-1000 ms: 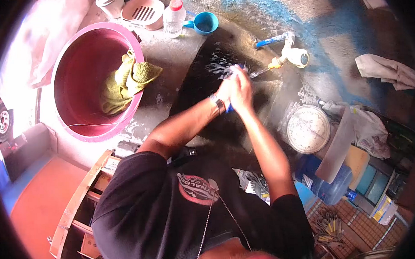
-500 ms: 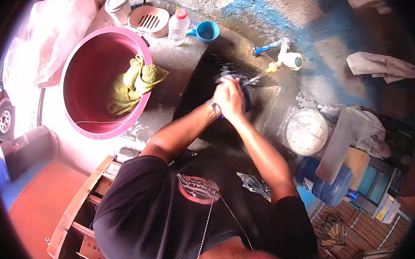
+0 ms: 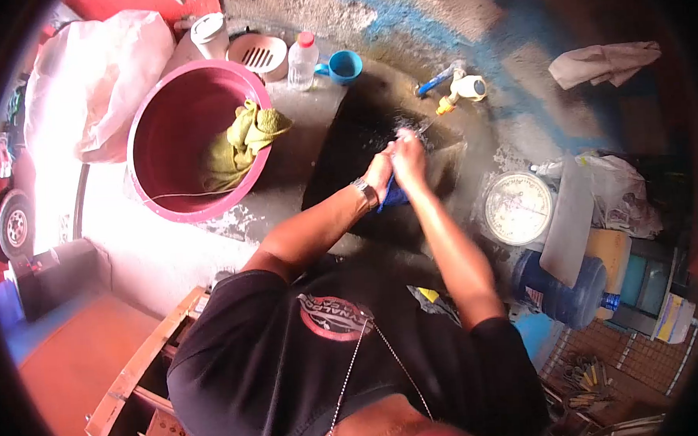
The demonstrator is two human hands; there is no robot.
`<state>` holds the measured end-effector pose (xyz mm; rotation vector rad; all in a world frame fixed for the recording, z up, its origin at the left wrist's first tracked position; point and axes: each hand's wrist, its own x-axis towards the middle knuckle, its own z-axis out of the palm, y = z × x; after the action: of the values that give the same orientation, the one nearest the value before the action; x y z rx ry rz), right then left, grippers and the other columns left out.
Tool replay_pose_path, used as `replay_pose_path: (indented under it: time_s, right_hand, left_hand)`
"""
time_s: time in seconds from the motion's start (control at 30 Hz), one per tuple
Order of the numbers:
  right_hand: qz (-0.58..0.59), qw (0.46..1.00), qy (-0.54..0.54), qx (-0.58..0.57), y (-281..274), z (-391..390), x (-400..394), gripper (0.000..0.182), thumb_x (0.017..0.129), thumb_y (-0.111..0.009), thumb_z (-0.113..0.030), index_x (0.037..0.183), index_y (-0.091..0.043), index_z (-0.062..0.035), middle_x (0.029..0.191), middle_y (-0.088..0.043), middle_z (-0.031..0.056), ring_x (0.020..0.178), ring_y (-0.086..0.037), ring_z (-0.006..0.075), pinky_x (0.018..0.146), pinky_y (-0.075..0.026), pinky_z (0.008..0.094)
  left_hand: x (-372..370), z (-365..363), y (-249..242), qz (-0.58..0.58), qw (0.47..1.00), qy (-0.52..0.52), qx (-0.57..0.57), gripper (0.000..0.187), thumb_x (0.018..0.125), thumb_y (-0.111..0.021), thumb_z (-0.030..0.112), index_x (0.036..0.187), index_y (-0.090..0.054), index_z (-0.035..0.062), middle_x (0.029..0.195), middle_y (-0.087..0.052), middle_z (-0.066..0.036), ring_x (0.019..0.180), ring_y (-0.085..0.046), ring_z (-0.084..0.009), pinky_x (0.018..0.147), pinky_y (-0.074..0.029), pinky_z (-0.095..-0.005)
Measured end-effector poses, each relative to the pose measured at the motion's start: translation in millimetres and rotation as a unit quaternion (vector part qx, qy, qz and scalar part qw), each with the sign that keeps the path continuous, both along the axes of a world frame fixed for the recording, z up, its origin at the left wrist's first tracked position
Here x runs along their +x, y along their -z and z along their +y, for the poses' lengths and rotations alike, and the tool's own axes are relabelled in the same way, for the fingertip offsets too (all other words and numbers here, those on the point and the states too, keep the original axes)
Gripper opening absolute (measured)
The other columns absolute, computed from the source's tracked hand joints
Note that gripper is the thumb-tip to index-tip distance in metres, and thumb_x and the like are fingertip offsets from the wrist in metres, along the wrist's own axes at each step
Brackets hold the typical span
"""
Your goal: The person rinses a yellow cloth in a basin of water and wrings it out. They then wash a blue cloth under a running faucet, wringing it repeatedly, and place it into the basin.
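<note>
My left hand (image 3: 377, 175), with a watch on its wrist, is closed over a wet blue cloth (image 3: 393, 193). Pressed against it, my right hand (image 3: 409, 159) is closed on the same cloth, and most of the fabric is hidden by my fingers. Both hands are over the dark sink (image 3: 335, 176). Water runs from the yellow-tipped faucet (image 3: 447, 104) and splashes around my right hand's fingers.
A pink tub (image 3: 140, 161) with a green towel (image 3: 244, 141) over its rim stands left of the sink. Behind are a plastic bottle (image 3: 303, 64), a blue mug (image 3: 345, 65) and a soap dish (image 3: 258, 57). A round dial scale (image 3: 518, 209) and a water jug (image 3: 562, 286) are on the right.
My hands have shifted from a tight clasp to a staggered hold, with the right one further forward. More of the blue cloth shows below them. The camera view has shifted slightly.
</note>
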<state>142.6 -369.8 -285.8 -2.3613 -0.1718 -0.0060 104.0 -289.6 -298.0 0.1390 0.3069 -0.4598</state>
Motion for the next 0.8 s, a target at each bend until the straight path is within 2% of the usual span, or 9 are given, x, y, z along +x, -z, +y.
replay_pose_path:
  time_s: [0.1, 0.17, 0.27, 0.37, 0.43, 0.47, 0.57, 0.6, 0.8]
  right_hand:
    - [-0.18, 0.982, -0.049, 0.017, -4.0, 10.9, -37.4, 0.037, 0.093, -0.044, -0.02, 0.118, -0.06, 0.0015, 0.113, -0.065, 0.0203, 0.112, -0.058, 0.0313, 0.097, -0.043, 0.0376]
    - [-0.013, 0.995, -0.022, 0.097, 2.5, -12.1, -8.9, 0.035, 0.092, -0.046, -0.021, 0.112, -0.064, 0.0009, 0.111, -0.066, 0.019, 0.111, -0.059, 0.0287, 0.096, -0.043, 0.0359]
    - [0.09, 0.992, 0.046, 0.072, -19.4, 9.9, -13.3, 0.032, 0.093, -0.047, -0.023, 0.105, -0.067, -0.0008, 0.11, -0.066, 0.0192, 0.113, -0.059, 0.0282, 0.099, -0.042, 0.035]
    - [-0.227, 0.966, -0.114, 0.038, -16.7, 19.1, -44.6, 0.028, 0.089, -0.051, -0.026, 0.102, -0.064, -0.0044, 0.101, -0.066, 0.0188, 0.099, -0.062, 0.0366, 0.089, -0.047, 0.0425]
    - [-0.044, 0.996, 0.003, 0.081, 0.1, -1.0, -12.1, 0.027, 0.09, -0.051, -0.026, 0.1, -0.063, -0.004, 0.101, -0.065, 0.0197, 0.098, -0.061, 0.0374, 0.089, -0.046, 0.0439]
    - [0.006, 0.992, 0.116, 0.044, -13.2, -2.4, -6.3, 0.027, 0.09, -0.051, -0.026, 0.098, -0.062, -0.0033, 0.098, -0.065, 0.0194, 0.096, -0.061, 0.0375, 0.087, -0.047, 0.0443]
    - [-0.189, 0.981, -0.039, -0.009, -16.6, 13.1, -37.7, 0.026, 0.089, -0.051, -0.025, 0.098, -0.063, -0.0029, 0.094, -0.065, 0.0225, 0.092, -0.062, 0.0385, 0.083, -0.048, 0.0444]
    - [-0.188, 0.981, -0.04, -0.011, -15.4, 8.3, -35.9, 0.026, 0.089, -0.051, -0.025, 0.098, -0.063, -0.0029, 0.094, -0.065, 0.0225, 0.092, -0.062, 0.0385, 0.083, -0.048, 0.0444]
    - [0.195, 0.975, 0.11, 0.01, 14.9, -125.8, -9.6, 0.033, 0.082, -0.049, -0.03, 0.079, -0.062, -0.0004, 0.087, -0.064, 0.0248, 0.084, -0.061, 0.042, 0.071, -0.045, 0.0486]
  left_hand:
    - [6.6, -2.1, 62.9, -0.21, 0.97, -0.019, -0.124, 0.03, 0.098, -0.037, 0.033, 0.109, -0.059, 0.0155, 0.105, -0.063, -0.003, 0.097, -0.06, -0.0185, 0.086, -0.049, -0.0337]
    - [-11.2, -5.6, -12.0, -0.049, 0.976, -0.031, 0.209, 0.032, 0.099, -0.037, 0.033, 0.111, -0.059, 0.0142, 0.113, -0.062, -0.002, 0.101, -0.06, -0.0188, 0.09, -0.047, -0.0339]
    - [-5.8, -8.8, 30.2, -0.088, 0.991, -0.047, -0.092, 0.033, 0.098, -0.041, 0.034, 0.114, -0.059, 0.012, 0.121, -0.06, -0.005, 0.112, -0.055, -0.0197, 0.101, -0.04, -0.0357]
    - [-3.3, -1.0, 67.3, -0.259, 0.932, -0.011, -0.254, 0.037, 0.098, -0.041, 0.038, 0.118, -0.057, 0.0116, 0.12, -0.061, -0.007, 0.107, -0.058, -0.0232, 0.099, -0.043, -0.0381]
    - [-33.2, 3.9, -43.9, -0.038, 0.981, -0.037, 0.184, 0.043, 0.099, -0.036, 0.042, 0.121, -0.056, 0.0105, 0.12, -0.061, -0.009, 0.108, -0.058, -0.024, 0.098, -0.044, -0.0392]
    - [-32.7, 2.0, -24.6, -0.038, 0.996, 0.068, -0.039, 0.045, 0.1, -0.033, 0.04, 0.128, -0.052, 0.0104, 0.127, -0.058, -0.011, 0.117, -0.054, -0.0217, 0.098, -0.044, -0.0384]
    - [-21.0, 2.0, 1.1, -0.082, 0.995, -0.056, 0.031, 0.053, 0.098, -0.035, 0.049, 0.126, -0.053, 0.008, 0.123, -0.06, -0.011, 0.108, -0.06, -0.0252, 0.096, -0.046, -0.0407]
    - [-19.2, 7.1, 12.8, -0.216, 0.956, -0.001, -0.199, 0.055, 0.097, -0.038, 0.05, 0.125, -0.054, 0.0061, 0.122, -0.061, -0.012, 0.107, -0.061, -0.0253, 0.097, -0.046, -0.0409]
    - [-44.0, -11.2, -30.8, -0.023, 0.969, 0.242, 0.047, 0.047, 0.098, -0.041, 0.046, 0.116, -0.059, 0.0061, 0.105, -0.067, -0.01, 0.092, -0.067, -0.0237, 0.085, -0.053, -0.0365]
